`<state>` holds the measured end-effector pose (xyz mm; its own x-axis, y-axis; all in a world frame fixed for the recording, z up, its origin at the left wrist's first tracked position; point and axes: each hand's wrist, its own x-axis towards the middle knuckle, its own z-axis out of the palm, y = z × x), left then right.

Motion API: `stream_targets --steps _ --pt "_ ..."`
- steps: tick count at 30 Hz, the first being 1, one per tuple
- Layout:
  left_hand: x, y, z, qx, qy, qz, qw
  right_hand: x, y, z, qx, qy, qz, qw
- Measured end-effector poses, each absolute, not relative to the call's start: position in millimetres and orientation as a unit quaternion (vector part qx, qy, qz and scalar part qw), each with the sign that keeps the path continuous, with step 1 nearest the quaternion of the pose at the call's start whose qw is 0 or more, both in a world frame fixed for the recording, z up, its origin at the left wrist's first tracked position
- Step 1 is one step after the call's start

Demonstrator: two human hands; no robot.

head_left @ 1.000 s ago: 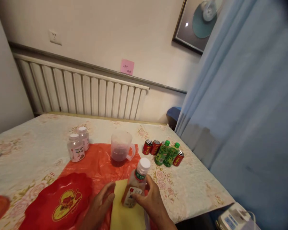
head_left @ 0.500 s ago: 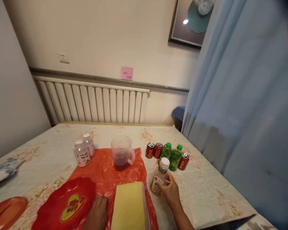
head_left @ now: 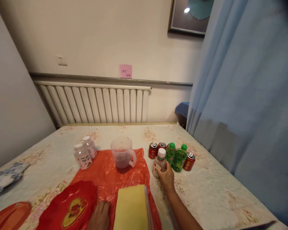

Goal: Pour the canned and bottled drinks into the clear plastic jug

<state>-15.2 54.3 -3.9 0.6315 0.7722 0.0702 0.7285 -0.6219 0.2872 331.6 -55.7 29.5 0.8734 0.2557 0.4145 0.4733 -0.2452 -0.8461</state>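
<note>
Fingers of my right hand (head_left: pixel 167 177) are wrapping around a small white-capped bottle (head_left: pixel 159 162), which is standing upright on the tablecloth (head_left: pixel 206 191) just in front of the red cans (head_left: pixel 153 150) and green bottles (head_left: pixel 179 157) toward the table's far right edge. My left hand (head_left: pixel 99 217) is lying flat, fingers loose and gripping nothing, on the orange plastic sheet (head_left: pixel 105 179) at the near edge, between the red plate (head_left: pixel 72 207) and the yellow pad (head_left: pixel 132 209).
</note>
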Motion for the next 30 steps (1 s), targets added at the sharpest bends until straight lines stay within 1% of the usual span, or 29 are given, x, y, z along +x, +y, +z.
stream_targets --steps 5,10,17,23,30 --pt "-15 55 -7 0.894 0.426 0.091 0.106 335 -53 17 -0.787 -0.231 -0.1 0.563" --pt "-15 56 -7 0.898 0.418 0.086 0.108 318 -75 8 -0.8 -0.239 -0.108 0.54" --pt "-13 52 2 0.896 0.418 0.087 0.122 296 -104 6 -0.776 -0.402 -0.087 0.478" --pt "-13 52 6 0.898 0.415 0.089 0.116 303 -96 -5 -0.784 -0.464 -0.15 0.385" --pt "-15 56 -8 0.896 0.416 0.111 0.108 313 -83 -19 -0.779 -0.483 -0.157 0.366"
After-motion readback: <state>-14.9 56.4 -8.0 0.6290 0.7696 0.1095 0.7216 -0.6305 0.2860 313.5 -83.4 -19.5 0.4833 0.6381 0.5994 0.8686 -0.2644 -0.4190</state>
